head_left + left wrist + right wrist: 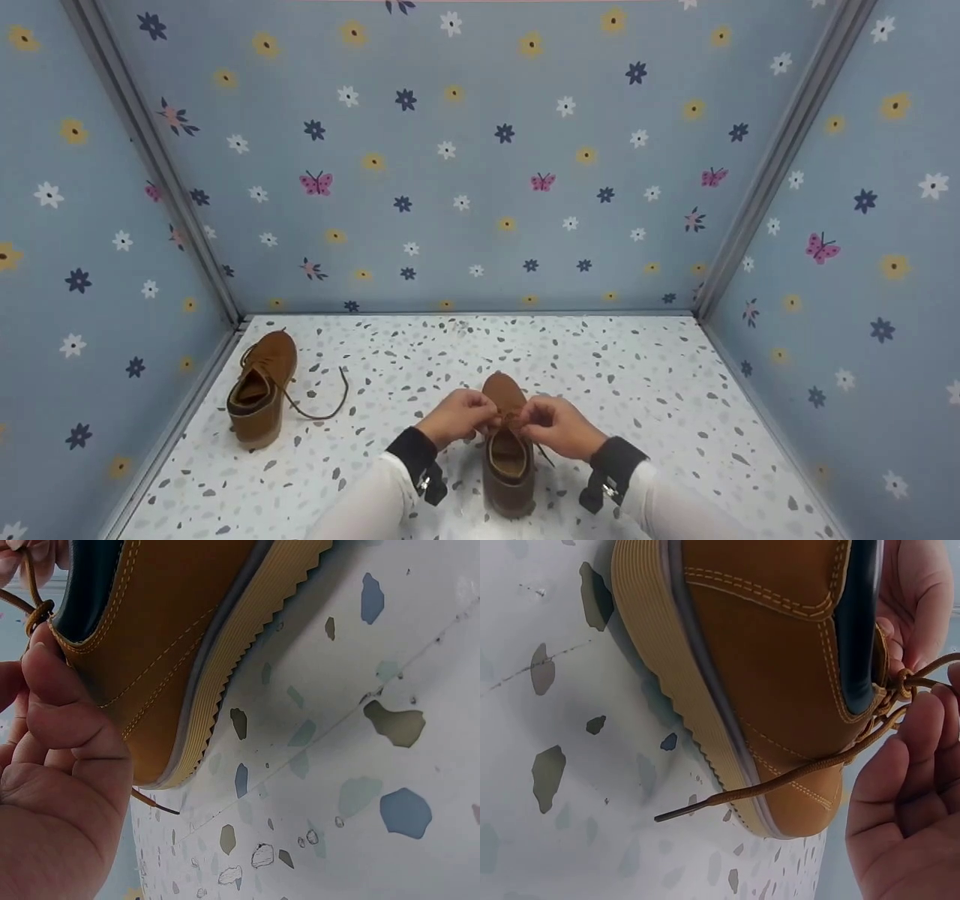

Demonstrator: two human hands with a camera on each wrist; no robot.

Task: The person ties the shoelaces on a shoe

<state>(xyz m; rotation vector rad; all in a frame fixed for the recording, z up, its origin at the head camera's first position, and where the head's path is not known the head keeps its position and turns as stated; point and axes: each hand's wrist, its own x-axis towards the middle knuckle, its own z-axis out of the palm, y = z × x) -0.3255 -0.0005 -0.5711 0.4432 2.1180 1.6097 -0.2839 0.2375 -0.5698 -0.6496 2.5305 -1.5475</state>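
Observation:
A brown lace-up shoe [504, 390] stands on the speckled floor in front of me, toe pointing away. My left hand [459, 416] is at the left of its lacing, pinching the shoelace by the knot [39, 613]. From the other side my right hand [559, 426] pinches the lace [930, 681] close to that knot. One lace end with a dark tip [682, 811] hangs down the shoe's right side in the right wrist view. Another lace tip [166, 808] shows low beside the toe in the left wrist view. The fingers partly cover the lacing.
A second brown shoe [259, 390] stands at the left near the side wall, its long loose lace [330, 415] trailing over the floor. Flower-patterned blue panels [450, 165] enclose the back and both sides. Each wrist wears a black strap [414, 452].

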